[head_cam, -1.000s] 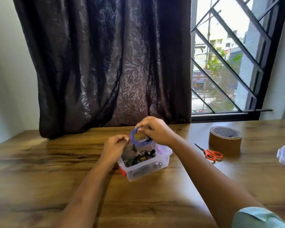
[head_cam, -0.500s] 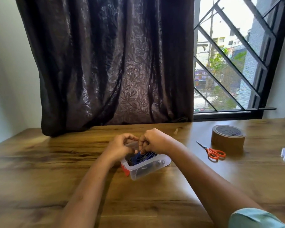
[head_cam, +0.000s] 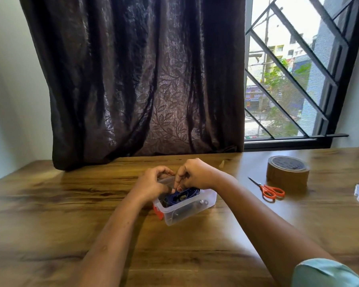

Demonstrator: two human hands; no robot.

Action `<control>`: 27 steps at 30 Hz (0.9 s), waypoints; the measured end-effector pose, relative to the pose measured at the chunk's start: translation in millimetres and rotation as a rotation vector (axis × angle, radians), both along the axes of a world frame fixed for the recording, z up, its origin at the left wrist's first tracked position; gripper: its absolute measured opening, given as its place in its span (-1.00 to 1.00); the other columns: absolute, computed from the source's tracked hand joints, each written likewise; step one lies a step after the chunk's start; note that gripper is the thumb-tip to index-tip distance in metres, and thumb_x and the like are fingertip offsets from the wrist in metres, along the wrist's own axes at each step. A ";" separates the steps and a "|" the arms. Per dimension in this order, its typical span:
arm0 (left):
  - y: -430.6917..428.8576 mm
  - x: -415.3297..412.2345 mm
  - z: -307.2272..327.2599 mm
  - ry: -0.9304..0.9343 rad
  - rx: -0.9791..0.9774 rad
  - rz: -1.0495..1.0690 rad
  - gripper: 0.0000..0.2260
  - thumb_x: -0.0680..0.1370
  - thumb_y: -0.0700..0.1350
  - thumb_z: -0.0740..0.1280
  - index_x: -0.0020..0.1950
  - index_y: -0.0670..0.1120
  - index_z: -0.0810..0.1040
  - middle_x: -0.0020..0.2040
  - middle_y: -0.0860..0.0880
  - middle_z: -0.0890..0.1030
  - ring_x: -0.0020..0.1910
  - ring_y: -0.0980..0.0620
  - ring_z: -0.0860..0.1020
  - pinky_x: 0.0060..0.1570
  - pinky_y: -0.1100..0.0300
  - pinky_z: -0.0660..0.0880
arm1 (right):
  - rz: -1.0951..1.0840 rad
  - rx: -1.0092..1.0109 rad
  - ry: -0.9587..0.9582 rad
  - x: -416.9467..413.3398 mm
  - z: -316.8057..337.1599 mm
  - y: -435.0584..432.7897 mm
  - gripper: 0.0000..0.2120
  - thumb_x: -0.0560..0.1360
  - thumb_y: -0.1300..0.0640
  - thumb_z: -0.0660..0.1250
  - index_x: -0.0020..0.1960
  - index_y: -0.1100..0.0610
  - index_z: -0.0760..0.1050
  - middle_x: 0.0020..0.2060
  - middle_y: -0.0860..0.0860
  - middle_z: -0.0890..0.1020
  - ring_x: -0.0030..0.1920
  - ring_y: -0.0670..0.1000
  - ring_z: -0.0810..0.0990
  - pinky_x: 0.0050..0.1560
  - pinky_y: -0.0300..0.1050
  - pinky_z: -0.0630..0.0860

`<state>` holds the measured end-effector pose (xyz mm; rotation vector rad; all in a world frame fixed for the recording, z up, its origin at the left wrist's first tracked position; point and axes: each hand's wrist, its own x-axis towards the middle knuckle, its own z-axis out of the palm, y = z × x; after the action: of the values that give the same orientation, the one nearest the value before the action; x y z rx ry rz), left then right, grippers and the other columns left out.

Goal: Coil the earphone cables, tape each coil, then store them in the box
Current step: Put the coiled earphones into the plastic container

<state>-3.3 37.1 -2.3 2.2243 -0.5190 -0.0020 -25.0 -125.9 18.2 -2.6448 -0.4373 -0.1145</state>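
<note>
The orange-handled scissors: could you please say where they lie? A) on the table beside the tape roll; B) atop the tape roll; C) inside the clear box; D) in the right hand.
A: the scissors lie on the wooden table beside the brown tape roll, outside the clear box.

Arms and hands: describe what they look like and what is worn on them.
The left forearm and right forearm are bare down to the left hand and right hand. No watch, ring or bracelet shows. A pale green sleeve covers the right upper arm at the frame's lower corner.
</note>
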 end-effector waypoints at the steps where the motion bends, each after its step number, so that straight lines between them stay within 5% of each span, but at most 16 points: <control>1: 0.2 -0.4 0.4 -0.010 0.017 0.001 -0.59 0.36 -0.21 0.50 0.13 0.09 0.53 0.10 0.07 0.53 0.08 0.09 0.49 -0.27 0.36 0.42 | 0.003 -0.037 0.014 -0.2 -0.1 0.2 -0.87 0.40 0.25 0.46 -0.07 0.10 0.68 -0.14 -0.09 0.64 -0.16 -0.15 0.55 -0.09 -0.32 0.50; 7: -2.5 -3.7 4.0 -0.119 0.221 0.025 -0.51 0.35 -0.17 0.51 0.18 0.16 0.46 0.15 0.10 0.52 0.04 0.12 0.50 -0.08 0.20 0.54 | -0.006 -0.125 0.076 -0.9 -2.6 2.5 -0.83 0.45 0.29 0.40 -0.05 0.08 0.68 -0.16 -0.11 0.62 -0.11 -0.09 0.57 -0.03 -0.22 0.56; 12: -5.1 -6.9 4.9 -0.185 0.367 0.071 -0.48 0.37 -0.11 0.48 0.23 0.22 0.39 0.20 0.12 0.50 0.03 0.13 0.47 -0.12 0.21 0.48 | 0.018 -0.097 0.062 0.1 -5.7 2.6 -0.84 0.45 0.29 0.39 -0.03 0.11 0.66 -0.20 -0.13 0.58 -0.21 -0.17 0.53 -0.19 -0.40 0.43; 16: -3.9 -6.0 4.3 -0.165 0.381 0.090 -0.38 0.35 -0.07 0.51 0.33 0.21 0.33 0.27 0.08 0.48 0.15 0.05 0.48 0.06 0.08 0.52 | 0.041 0.108 -0.049 2.2 -3.6 -3.6 -0.85 0.44 0.29 0.39 -0.08 0.08 0.66 -0.25 -0.18 0.58 -0.24 -0.24 0.54 -0.19 -0.45 0.44; 18: -3.3 -7.1 5.6 -0.152 0.324 0.057 -0.37 0.35 -0.13 0.51 0.31 0.20 0.31 0.24 0.09 0.49 0.12 0.06 0.49 0.00 0.10 0.54 | 0.013 0.299 -0.160 4.1 -4.0 -9.2 -0.86 0.43 0.30 0.40 -0.08 0.12 0.67 -0.25 -0.15 0.62 -0.24 -0.24 0.57 -0.16 -0.43 0.48; 23: -5.0 -9.3 7.9 -0.194 0.307 -0.072 -0.64 0.39 -0.25 0.45 -0.12 0.16 0.37 0.19 0.12 0.44 0.10 0.11 0.46 -0.17 0.24 0.54 | -0.308 0.686 -0.415 16.6 -17.3 -44.6 -0.89 0.46 0.22 0.41 -0.09 0.03 0.65 -0.24 -0.04 0.66 -0.27 -0.17 0.54 -0.19 -0.32 0.48; 27: -6.7 -8.9 10.0 -0.139 0.334 -0.134 -0.69 0.39 -0.30 0.42 -0.19 0.16 0.55 0.34 0.19 0.31 0.29 0.09 0.28 0.09 0.20 0.41 | -0.671 0.382 -0.327 29.7 -59.3 -96.4 -0.77 0.51 0.27 0.25 0.11 0.13 0.59 0.07 0.08 0.64 0.05 0.05 0.57 0.05 -0.17 0.47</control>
<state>-12.2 30.4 7.6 2.5212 -0.7921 -0.0039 4.7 -222.3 -41.1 -2.2819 0.3610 -0.7618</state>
